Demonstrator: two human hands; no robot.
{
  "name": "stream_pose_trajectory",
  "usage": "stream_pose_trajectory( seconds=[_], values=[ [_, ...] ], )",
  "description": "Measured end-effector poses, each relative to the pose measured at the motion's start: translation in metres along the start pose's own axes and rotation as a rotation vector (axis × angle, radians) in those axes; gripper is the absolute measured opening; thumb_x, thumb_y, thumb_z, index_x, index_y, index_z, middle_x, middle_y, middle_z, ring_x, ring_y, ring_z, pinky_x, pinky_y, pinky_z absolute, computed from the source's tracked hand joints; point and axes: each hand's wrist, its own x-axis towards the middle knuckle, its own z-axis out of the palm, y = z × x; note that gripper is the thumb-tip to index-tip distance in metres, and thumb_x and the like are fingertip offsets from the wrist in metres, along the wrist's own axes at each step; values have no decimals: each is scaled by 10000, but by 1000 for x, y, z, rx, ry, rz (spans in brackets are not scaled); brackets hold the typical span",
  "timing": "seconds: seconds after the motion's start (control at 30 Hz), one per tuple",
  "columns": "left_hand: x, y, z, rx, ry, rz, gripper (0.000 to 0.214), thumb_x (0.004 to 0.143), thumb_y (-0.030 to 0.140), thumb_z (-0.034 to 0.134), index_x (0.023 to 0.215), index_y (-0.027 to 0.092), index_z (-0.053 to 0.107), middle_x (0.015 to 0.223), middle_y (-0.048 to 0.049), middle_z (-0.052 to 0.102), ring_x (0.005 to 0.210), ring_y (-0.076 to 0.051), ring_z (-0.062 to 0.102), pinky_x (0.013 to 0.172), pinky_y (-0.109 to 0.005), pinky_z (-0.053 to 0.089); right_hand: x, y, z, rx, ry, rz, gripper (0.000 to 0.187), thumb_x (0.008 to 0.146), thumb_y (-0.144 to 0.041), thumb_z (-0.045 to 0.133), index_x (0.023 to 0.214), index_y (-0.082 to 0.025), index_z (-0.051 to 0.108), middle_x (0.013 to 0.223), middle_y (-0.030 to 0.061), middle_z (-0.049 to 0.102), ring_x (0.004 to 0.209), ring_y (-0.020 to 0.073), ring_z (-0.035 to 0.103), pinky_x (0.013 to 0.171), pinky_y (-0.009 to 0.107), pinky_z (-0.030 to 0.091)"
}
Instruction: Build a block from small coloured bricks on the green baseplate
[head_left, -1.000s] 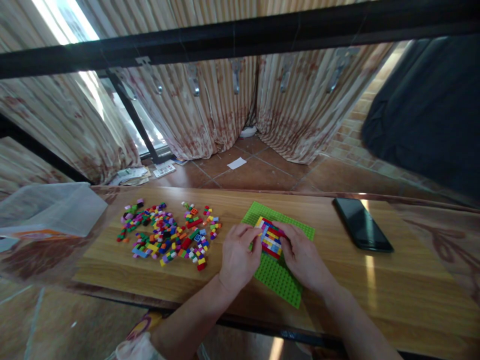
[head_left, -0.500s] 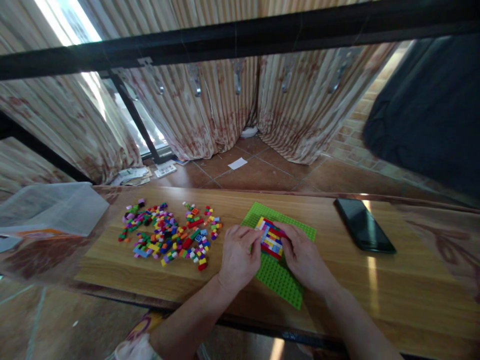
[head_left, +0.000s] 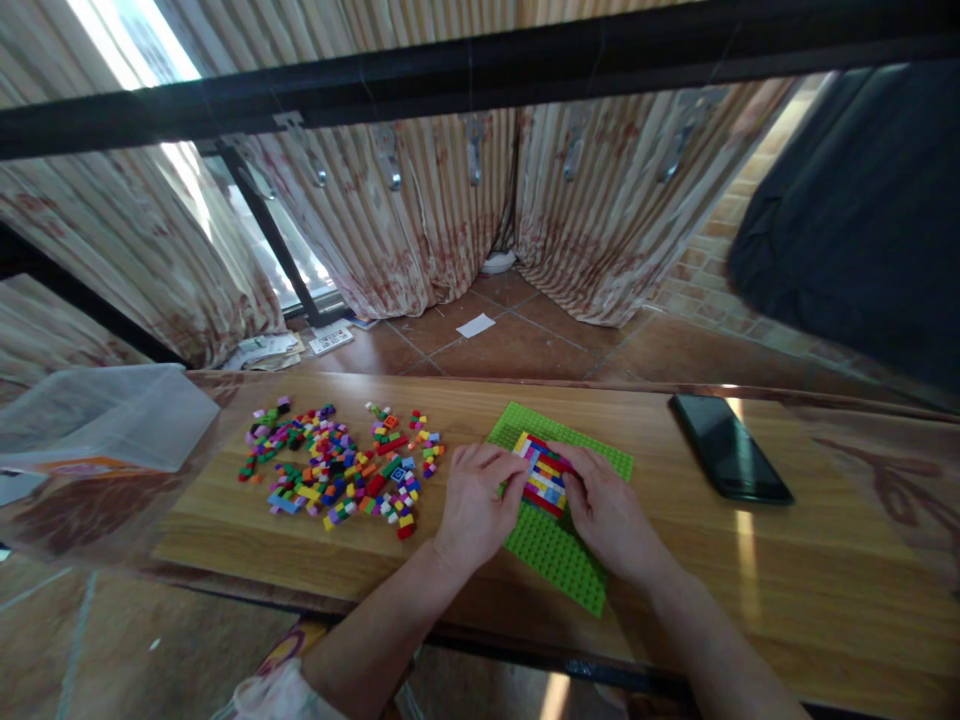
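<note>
A green studded baseplate (head_left: 556, 560) lies at an angle on the wooden table. On it sits a flat build of toy bricks (head_left: 545, 490) in rows of red, yellow, white and blue. My left hand (head_left: 480, 505) is at the build's left side, thumb and forefinger pinched on a small pale toy brick (head_left: 531, 456), partly hidden by the fingertips. From the right, my right hand (head_left: 604, 505) curls around the build, its thumb along the near right edge and its fingers at the far edge. Parts of the build are covered by both hands.
Many loose bricks (head_left: 337, 465) are spread over the table's left half. A translucent plastic bin (head_left: 112, 415) lies at the far left. To the right rests a black phone (head_left: 727, 448). Beyond the table (head_left: 840, 590) are a dark metal bar (head_left: 480, 75) and curtains (head_left: 420, 220).
Both hands stay almost in place at the build. My left fingertips have shifted very slightly; the view itself has moved a little.
</note>
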Motion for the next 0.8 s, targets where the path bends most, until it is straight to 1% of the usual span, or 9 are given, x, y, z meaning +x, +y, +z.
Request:
stream_pose_trajectory(
  seconds=[0.2, 0.37, 0.43, 0.63, 0.8],
  values=[
    [2, -3, 0, 20, 15, 13, 107, 873, 190, 625, 825, 230, 711, 807, -4, 673, 820, -161, 592, 814, -345, 407, 0, 0, 0, -19, -11, 5, 378, 937, -168, 387, 1276, -227, 544, 1183, 79, 642, 1099, 227, 569, 994, 449, 456],
    [0, -3, 2, -5, 13, 83, 101, 876, 205, 630, 826, 239, 711, 913, -2, 700, 877, -160, 599, 857, -352, 406, 0, 2, 1, -26, -7, -10, 372, 942, -176, 389, 1281, -224, 535, 1182, 78, 637, 1100, 224, 565, 998, 438, 452],
    [0, -3, 4, -6, 16, 86, 105, 878, 206, 629, 817, 237, 708, 926, -2, 706, 878, -162, 599, 856, -353, 407, 0, 2, 1, -30, -9, -11, 370, 944, -178, 388, 1280, -219, 536, 1175, 78, 639, 1096, 222, 566, 995, 433, 454],
    [2, -1, 3, -20, 29, 23, 103, 865, 191, 636, 805, 240, 704, 886, 4, 719, 863, -168, 611, 837, -355, 410, 0, 0, 0, -27, -6, -9, 373, 940, -174, 392, 1280, -226, 535, 1194, 79, 635, 1110, 224, 566, 998, 438, 452],
    [3, 5, 4, 17, 38, -51, 76, 834, 169, 644, 864, 224, 687, 833, -4, 721, 820, -179, 615, 813, -358, 405, 0, -2, -1, -28, -8, 5, 364, 944, -180, 389, 1270, -226, 545, 1181, 76, 641, 1102, 223, 568, 998, 437, 449]
  ],
)
